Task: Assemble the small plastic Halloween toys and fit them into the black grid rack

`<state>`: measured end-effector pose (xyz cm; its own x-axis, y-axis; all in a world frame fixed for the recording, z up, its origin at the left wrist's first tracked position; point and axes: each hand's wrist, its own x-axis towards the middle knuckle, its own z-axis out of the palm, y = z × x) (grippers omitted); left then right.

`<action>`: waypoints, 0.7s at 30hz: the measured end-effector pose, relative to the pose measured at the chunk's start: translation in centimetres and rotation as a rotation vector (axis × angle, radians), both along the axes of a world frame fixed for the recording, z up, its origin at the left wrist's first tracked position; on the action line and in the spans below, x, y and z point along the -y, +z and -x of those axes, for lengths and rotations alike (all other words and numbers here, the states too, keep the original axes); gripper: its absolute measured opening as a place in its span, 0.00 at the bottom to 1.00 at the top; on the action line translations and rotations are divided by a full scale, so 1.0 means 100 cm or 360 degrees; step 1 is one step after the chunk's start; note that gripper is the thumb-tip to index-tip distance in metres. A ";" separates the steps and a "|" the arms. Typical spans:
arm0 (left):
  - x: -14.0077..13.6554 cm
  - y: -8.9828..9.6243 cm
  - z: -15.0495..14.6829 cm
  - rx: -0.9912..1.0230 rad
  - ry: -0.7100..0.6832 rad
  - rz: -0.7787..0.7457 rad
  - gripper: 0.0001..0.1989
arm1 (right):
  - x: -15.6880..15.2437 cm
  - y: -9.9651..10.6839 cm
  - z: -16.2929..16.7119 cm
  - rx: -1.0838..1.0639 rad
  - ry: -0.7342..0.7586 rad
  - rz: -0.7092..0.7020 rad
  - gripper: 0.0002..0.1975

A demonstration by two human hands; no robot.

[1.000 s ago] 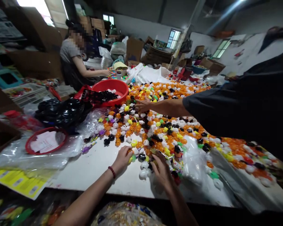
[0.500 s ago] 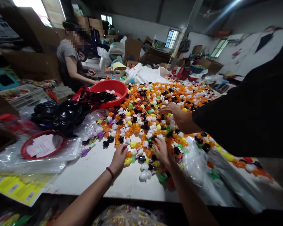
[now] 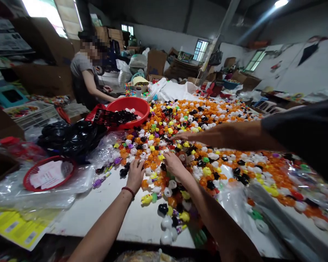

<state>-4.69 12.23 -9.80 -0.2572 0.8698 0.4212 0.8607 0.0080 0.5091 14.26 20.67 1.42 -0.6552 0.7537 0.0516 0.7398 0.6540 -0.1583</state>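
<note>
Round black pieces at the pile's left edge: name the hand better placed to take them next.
Likely the left hand: it is close beside the black pieces, while the right hand is farther off.

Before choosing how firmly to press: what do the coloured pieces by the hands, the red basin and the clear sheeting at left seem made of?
Coloured pieces: probably plastic, glossy, with bright highlights on rounded shapes; hardness unclear. Red basin: likely plastic, smooth, evenly coloured. Clear sheeting: apparently thin plastic film, shiny, transparent and wrinkled.
</note>
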 end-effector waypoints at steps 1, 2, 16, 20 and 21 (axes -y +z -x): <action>-0.002 -0.005 0.003 0.0042 -0.0028 -0.0074 0.16 | -0.004 0.000 0.003 0.0016 -0.0017 0.0015 0.13; -0.003 -0.009 0.006 0.0091 -0.0046 -0.0138 0.15 | -0.008 -0.001 0.005 0.0024 -0.0038 0.0025 0.13; -0.008 -0.012 0.007 0.0412 -0.0173 -0.0319 0.14 | -0.114 0.004 0.033 0.0097 -0.0527 0.0125 0.17; -0.009 -0.018 0.008 0.0370 -0.0193 -0.0346 0.15 | -0.142 0.003 0.046 0.0125 -0.0727 0.0169 0.17; -0.009 -0.019 0.008 0.0367 -0.0197 -0.0356 0.15 | -0.146 0.002 0.049 0.0138 -0.0763 0.0184 0.17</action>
